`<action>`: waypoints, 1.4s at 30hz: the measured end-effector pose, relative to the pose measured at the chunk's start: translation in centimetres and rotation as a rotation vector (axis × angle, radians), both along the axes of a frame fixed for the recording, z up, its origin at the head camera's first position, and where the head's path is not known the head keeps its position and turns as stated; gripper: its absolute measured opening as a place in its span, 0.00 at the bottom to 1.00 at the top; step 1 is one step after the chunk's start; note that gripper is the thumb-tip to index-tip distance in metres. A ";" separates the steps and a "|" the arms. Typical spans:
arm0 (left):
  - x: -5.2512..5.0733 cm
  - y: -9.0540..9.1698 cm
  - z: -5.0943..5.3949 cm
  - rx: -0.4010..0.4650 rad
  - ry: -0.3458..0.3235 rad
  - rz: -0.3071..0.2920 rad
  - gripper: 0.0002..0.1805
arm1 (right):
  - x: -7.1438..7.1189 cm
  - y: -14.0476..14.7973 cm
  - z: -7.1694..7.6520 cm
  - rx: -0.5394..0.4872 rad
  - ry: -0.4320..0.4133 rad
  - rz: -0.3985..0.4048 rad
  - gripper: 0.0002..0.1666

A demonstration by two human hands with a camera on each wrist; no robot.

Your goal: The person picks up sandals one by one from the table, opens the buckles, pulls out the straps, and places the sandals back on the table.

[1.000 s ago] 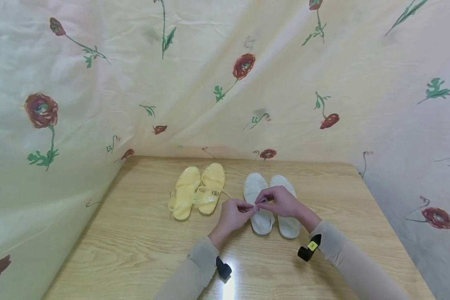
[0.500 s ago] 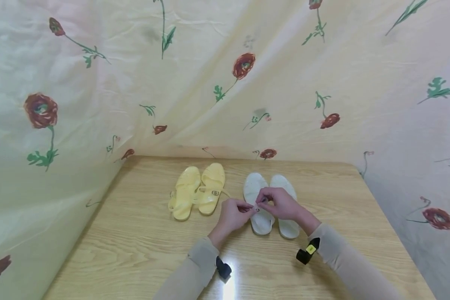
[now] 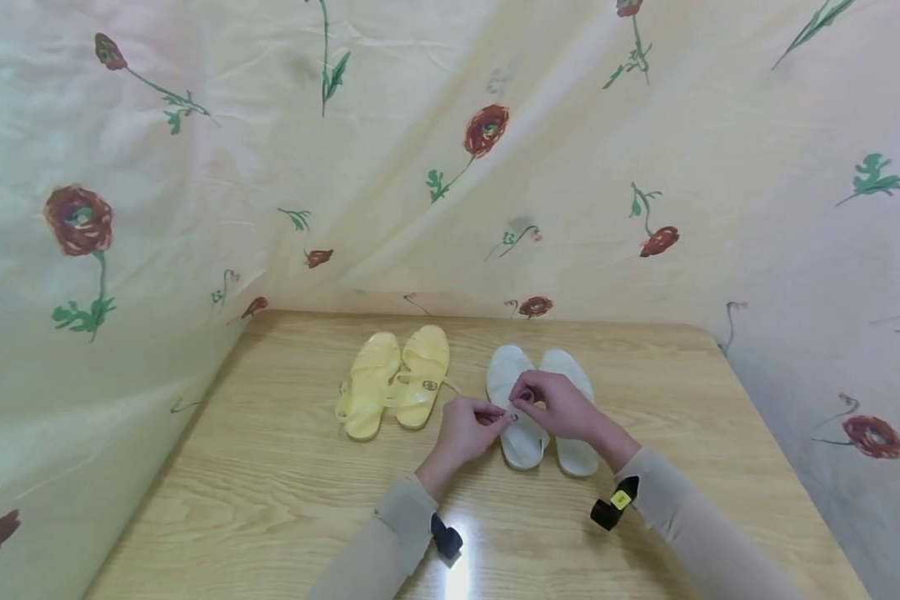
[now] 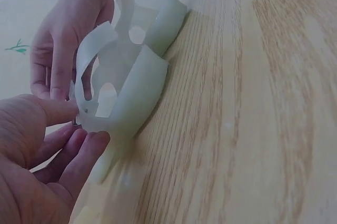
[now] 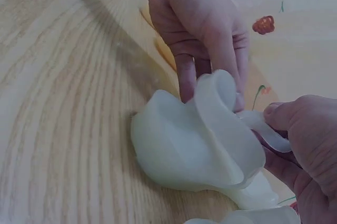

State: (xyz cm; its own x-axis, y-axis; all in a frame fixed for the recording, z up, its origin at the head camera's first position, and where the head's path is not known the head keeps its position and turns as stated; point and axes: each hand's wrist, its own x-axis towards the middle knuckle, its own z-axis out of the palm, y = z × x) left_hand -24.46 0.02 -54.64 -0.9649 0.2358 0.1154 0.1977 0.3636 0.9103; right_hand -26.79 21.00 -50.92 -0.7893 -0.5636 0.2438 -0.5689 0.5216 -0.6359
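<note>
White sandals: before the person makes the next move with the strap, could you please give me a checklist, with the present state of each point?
1. Left white sandal sole down on the table: ok.
2. Left hand gripping beside the buckle: ok.
3. Right hand pinching the strap: ok.
4. Strap fastened in the buckle: cannot tell, fingers hide it.
5. Right white sandal standing beside its mate: ok.
6. Yellow sandals not held by either hand: ok.
</note>
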 end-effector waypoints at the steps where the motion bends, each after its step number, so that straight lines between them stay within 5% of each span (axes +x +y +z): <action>1: 0.0 0.0 0.0 -0.002 0.002 0.002 0.07 | 0.0 -0.1 0.0 -0.011 -0.012 0.006 0.05; 10: 0.1 0.1 0.0 -0.003 -0.003 0.000 0.09 | -0.5 0.1 0.1 0.006 -0.143 0.053 0.06; 21: 0.0 0.2 0.1 0.003 -0.008 -0.003 0.07 | -1.0 0.9 0.4 -0.054 -0.130 -0.093 0.03; 25: 0.0 0.2 0.1 -0.001 -0.028 0.003 0.07 | -1.3 0.9 0.6 -0.082 -0.154 -0.086 0.03; 33: 0.2 0.1 -0.2 0.010 -0.054 -0.005 0.09 | -0.1 1.4 0.7 -0.036 -0.169 -0.107 0.33; 38: 0.5 -0.9 0.4 -0.019 -0.045 0.107 0.17 | 0.9 1.5 1.0 0.057 -0.156 -0.060 0.21; 42: 0.2 -1.6 1.9 -0.040 0.049 0.133 0.24 | 1.1 1.4 0.8 0.125 -0.130 -0.030 0.09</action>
